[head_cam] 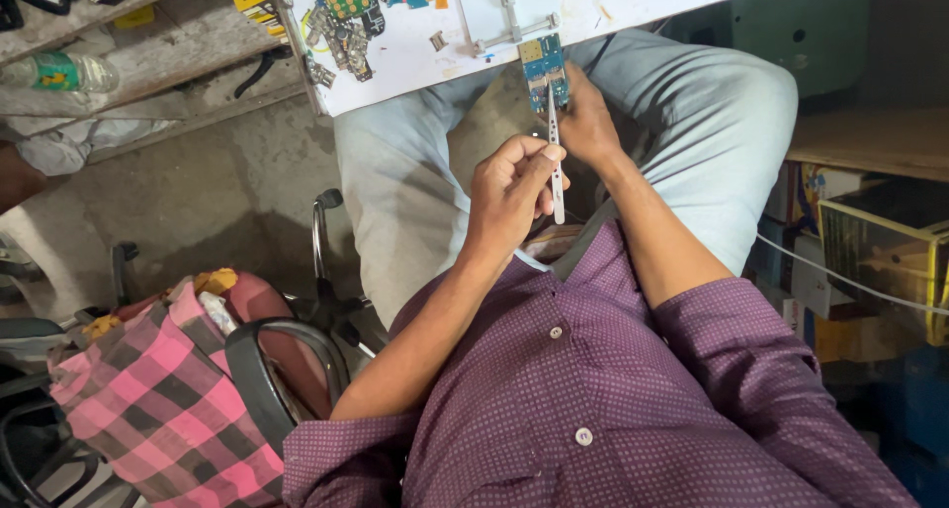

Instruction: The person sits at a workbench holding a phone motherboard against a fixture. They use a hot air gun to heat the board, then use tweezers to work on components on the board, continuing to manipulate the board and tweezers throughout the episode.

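My left hand (509, 187) is closed on a pair of silver tweezers (558, 187), pinched between thumb and fingers. The tweezer tips point up at a small blue circuit board (544, 65). My right hand (590, 125) grips that board by its lower edge, just past the front edge of the white table (415, 63). Both hands are above my lap, between my knees in light jeans. Whether the tips touch the board I cannot tell.
Several loose circuit boards and parts (344, 19) lie on the white table beside a metal bracket (509, 24). A chair draped in pink checked cloth (168, 399) stands to my left. A plastic bottle (59, 71) lies on a shelf. Boxes (875, 236) and a white cable (850, 283) are on my right.
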Demonstrator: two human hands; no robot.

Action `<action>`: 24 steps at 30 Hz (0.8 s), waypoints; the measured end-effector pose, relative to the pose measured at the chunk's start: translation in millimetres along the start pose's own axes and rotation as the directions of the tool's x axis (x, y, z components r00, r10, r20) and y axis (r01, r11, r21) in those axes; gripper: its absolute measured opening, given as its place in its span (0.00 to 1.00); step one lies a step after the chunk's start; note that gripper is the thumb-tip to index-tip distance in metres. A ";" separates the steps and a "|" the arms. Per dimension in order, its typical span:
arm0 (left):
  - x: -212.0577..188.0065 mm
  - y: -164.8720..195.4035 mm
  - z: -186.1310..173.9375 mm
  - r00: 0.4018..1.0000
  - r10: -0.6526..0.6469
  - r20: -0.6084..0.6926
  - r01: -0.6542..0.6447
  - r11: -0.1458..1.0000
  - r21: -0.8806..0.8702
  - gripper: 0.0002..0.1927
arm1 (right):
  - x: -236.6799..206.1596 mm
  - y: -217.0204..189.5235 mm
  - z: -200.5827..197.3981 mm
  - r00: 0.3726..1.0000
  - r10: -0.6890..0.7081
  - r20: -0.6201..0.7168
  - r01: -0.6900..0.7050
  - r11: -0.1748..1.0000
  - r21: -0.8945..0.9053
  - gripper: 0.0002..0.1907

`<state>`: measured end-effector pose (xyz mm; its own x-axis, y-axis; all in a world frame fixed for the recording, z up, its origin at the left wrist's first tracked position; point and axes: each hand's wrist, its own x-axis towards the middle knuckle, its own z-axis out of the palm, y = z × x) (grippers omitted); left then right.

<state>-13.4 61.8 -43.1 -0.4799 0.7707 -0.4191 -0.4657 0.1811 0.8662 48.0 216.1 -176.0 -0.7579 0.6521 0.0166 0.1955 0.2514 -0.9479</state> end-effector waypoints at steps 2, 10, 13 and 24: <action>-0.6 -0.6 0.1 1.000 -0.005 -0.004 0.005 1.000 0.006 0.10 | -0.1 1.5 0.4 1.000 0.006 -0.009 -0.006 1.000 -0.007 0.22; -1.1 -1.3 0.2 1.000 -0.003 0.003 0.003 1.000 -0.005 0.10 | -1.4 0.7 0.9 1.000 0.021 0.010 -0.021 1.000 0.011 0.22; -1.7 -1.7 0.4 1.000 -0.013 0.004 0.013 1.000 -0.010 0.10 | -0.2 -0.6 1.7 0.998 -0.046 -0.037 0.046 0.999 0.007 0.25; -3.2 0.3 0.7 1.000 -0.027 -0.003 0.027 1.000 0.004 0.11 | -2.7 -0.4 2.4 1.000 0.020 -0.006 -0.020 1.000 -0.013 0.26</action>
<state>-11.5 59.8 -41.3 -0.4695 0.7637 -0.4431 -0.4754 0.2043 0.8557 48.5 212.6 -176.4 -0.7505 0.6609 -0.0004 0.2188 0.2479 -0.9437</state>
